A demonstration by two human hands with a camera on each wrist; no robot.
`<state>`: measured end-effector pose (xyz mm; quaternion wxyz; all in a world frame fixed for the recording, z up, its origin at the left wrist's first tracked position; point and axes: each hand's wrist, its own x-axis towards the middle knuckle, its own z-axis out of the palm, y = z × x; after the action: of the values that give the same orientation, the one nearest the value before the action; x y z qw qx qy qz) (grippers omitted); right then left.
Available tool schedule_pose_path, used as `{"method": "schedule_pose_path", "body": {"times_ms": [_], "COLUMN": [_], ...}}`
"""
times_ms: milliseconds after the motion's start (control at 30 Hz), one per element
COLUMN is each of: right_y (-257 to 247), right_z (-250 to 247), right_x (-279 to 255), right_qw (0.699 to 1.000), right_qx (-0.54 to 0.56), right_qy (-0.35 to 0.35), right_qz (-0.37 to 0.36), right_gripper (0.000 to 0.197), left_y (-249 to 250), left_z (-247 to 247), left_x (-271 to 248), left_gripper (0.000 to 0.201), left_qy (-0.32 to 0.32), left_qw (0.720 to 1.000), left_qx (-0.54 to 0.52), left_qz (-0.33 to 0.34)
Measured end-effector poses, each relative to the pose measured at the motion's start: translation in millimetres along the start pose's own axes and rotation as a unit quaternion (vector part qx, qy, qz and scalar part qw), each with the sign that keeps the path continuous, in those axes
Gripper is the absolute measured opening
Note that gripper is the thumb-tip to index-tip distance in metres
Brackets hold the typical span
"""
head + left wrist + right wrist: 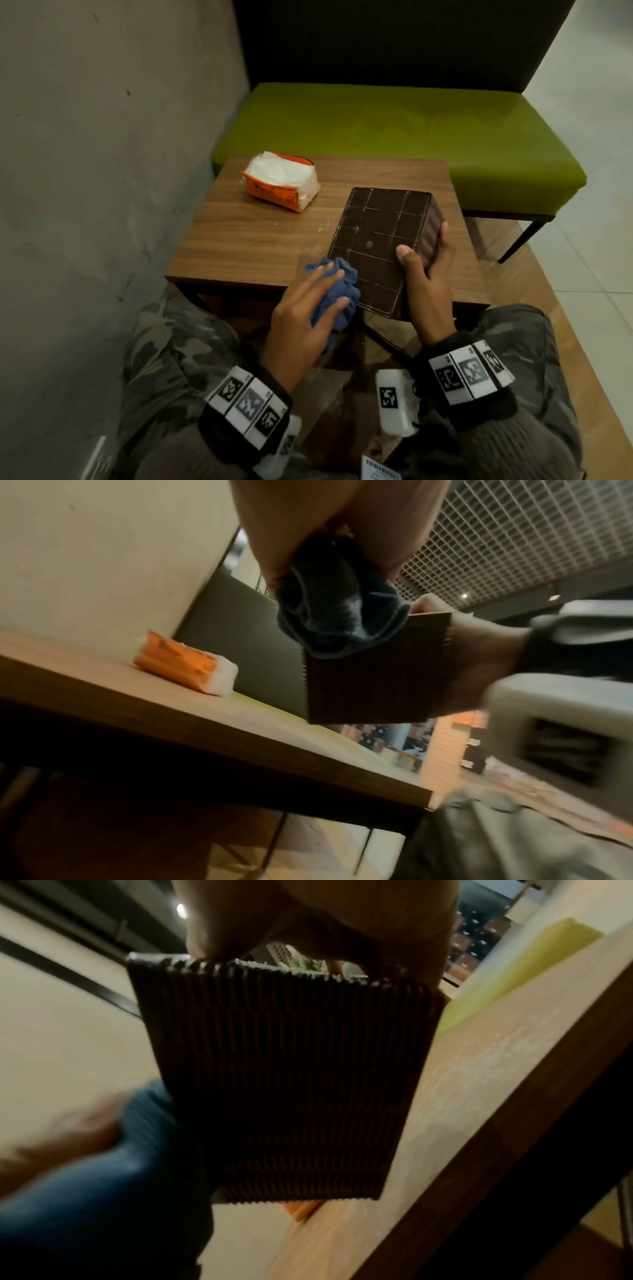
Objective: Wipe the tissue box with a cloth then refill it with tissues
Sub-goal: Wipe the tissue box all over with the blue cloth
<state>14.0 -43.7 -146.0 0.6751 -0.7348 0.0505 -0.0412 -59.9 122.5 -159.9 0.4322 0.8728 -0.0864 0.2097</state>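
Observation:
A dark brown ribbed tissue box (380, 240) is tilted above the near right part of the wooden table (246, 240), its gridded flat face turned up. My right hand (424, 274) grips its near right corner, thumb on the face, fingers along the side. My left hand (308, 308) holds a bunched blue cloth (337, 291) against the box's near left edge. The left wrist view shows the cloth (329, 620) on the box's top corner (373, 680). The box's ribbed side (284, 1083) fills the right wrist view, beside the cloth (113, 1191). An orange pack of white tissues (281, 180) lies at the table's far left.
A green bench seat (411, 133) with a dark backrest stands behind the table. A grey wall (85, 154) runs along the left. White specks lie on the table near the box. My knees in camouflage trousers sit under the near edge.

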Motion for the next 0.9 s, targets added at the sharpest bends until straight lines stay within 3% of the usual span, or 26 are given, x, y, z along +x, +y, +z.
{"method": "schedule_pose_path", "body": {"times_ms": [133,267,333,400,467,567,633,700,767,900], "right_y": [0,3,4,2,0,1,2,0,-1,-4], "right_z": [6,8,10,14,16,13,12,9,7,11], "right_x": [-2,-16,-20,-19,-15,-11,-12,-15,-18,-17], "right_qw": [1.0,0.998,0.997,0.995,0.992,0.986,0.984,0.987,0.99,0.989], "right_qx": [-0.021,-0.013,-0.015,-0.051,-0.078,-0.116,-0.124,-0.098,-0.062,-0.05], "right_qy": [-0.011,-0.054,-0.064,-0.071,-0.071,-0.078,-0.084,-0.071,-0.051,-0.018], "right_qz": [-0.02,-0.037,-0.045,-0.056,-0.067,-0.085,-0.094,-0.104,-0.113,-0.14], "right_gripper": [0.097,0.094,0.096,0.097,0.089,0.081,0.083,0.084,0.088,0.09], "left_y": [24,4,1,12,28,32,26,20,13,4], "left_z": [7,-10,-18,-14,-9,-12,-20,-25,-28,-19], "left_x": [3,67,89,95,91,91,102,109,109,88], "left_gripper": [0.041,0.035,0.035,0.038,0.043,0.046,0.045,0.043,0.039,0.033], "left_qy": [-0.067,0.049,0.093,0.074,0.004,-0.09,-0.118,-0.084,0.011,0.09], "left_qw": [0.995,0.993,0.988,0.993,0.998,0.973,0.962,0.979,0.997,0.977], "left_qx": [-0.012,-0.077,-0.078,-0.069,-0.043,0.021,0.041,0.025,-0.011,-0.109], "left_qz": [0.076,-0.078,-0.096,-0.053,0.045,0.209,0.242,0.186,0.07,-0.16]}}
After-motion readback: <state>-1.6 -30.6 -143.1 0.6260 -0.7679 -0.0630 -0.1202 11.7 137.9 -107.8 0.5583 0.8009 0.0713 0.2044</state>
